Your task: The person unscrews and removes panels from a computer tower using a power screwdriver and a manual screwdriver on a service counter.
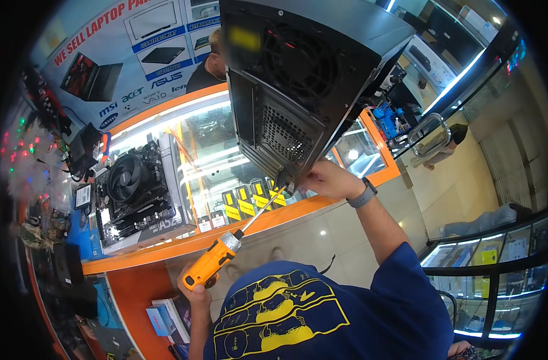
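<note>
Behind the orange-edged glass counter (160,247), a poster (148,90) with laptop pictures is mounted; in front of it, a person in a dark top (205,78) is partly hidden. Beneath the counter's glass, yellow-labelled packets (245,204) are lined up. Left of the counter, a pale tree (31,150) is strung with coloured lights. Below its left end, a light-blue box (160,321) is kept. Right of the counter, a metal-framed chair (427,135) is placed.

Head-worn fisheye: looks down from above, near hands (330,179), counter (136,254).
</note>
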A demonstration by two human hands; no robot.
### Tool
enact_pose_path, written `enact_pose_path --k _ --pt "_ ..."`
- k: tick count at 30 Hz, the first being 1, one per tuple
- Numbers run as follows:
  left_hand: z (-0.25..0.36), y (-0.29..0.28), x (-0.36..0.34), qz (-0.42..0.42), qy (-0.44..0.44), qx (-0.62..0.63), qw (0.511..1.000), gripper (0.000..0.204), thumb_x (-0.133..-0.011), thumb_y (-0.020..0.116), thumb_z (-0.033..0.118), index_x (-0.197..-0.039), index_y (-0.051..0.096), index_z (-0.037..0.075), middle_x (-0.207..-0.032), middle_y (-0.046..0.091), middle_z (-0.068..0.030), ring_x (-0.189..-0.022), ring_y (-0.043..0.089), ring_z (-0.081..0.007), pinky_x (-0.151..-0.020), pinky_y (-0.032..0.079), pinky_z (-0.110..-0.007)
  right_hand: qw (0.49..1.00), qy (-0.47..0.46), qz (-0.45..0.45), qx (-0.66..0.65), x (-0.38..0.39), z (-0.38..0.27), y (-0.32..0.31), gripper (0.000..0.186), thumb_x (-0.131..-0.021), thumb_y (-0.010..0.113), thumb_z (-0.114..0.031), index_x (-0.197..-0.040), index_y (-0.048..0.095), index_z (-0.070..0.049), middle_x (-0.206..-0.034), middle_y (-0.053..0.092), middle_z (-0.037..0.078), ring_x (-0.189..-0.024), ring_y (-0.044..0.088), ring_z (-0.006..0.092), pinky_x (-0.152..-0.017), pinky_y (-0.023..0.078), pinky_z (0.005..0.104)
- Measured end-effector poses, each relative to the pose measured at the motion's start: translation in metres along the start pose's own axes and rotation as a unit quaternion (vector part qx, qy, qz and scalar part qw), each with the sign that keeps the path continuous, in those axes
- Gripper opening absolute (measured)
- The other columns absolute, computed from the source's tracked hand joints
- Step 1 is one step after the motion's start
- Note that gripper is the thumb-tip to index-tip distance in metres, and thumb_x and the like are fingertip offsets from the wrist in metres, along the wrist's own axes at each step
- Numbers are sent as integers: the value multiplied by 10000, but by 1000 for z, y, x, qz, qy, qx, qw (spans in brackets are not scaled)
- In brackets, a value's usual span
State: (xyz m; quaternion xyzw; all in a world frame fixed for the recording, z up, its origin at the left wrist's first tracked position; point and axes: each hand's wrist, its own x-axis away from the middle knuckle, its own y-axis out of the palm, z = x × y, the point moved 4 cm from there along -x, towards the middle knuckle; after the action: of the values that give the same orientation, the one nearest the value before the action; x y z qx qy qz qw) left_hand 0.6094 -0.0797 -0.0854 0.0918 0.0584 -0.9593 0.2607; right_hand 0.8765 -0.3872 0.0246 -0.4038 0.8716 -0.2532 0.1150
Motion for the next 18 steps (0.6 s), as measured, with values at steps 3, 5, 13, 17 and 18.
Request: enact_pose_path --k 3,5,13,17,18 --pt "3 -1 -3 9 -8 10 1000 949 -799 521 842 -930 660 -87 -739 632 -75 -633 636 -157 -542 482 -267 994 -20 19 103 -7 -1 -1 118 -888 589 -63 -933 651 26 -781 690 155 -728 678 341 -702 542 371" --pt "5 -2 -3 10 -4 7 1000 947 -796 528 840 -937 659 -87 -738 635 -79 -628 640 -161 -539 490 -264 986 -46 22 162 -7 -14 -5 128 -882 596 -76 -925 659 27 -797 687 171 -742 671 365 -713 541 395" --pt "6 3 -1 -7 5 16 1000 930 -812 553 806 -981 657 -102 -757 655 -90 -636 653 -165 -560 500 -268 955 -192 72 213 -11 -11 -9 200 -867 600 -114 -983 667 35 -863 668 238 -808 666 390 -752 526 450" --pt "6 2 -1 -14 5 8 1000 933 -815 549 805 -987 660 -105 -765 659 -92 -646 653 -164 -569 498 -270 979 -80 10 186 -10 3 -7 206 -872 588 -119 -984 662 38 -860 670 228 -814 658 397 -752 522 453" --pt "7 2 0 -12 1 7 1000 932 -815 547 806 -985 661 -104 -767 658 -92 -648 651 -164 -572 496 -271 975 -85 15 204 -9 0 -6 205 -875 582 -116 -981 661 40 -858 670 226 -817 657 398 -749 520 454"
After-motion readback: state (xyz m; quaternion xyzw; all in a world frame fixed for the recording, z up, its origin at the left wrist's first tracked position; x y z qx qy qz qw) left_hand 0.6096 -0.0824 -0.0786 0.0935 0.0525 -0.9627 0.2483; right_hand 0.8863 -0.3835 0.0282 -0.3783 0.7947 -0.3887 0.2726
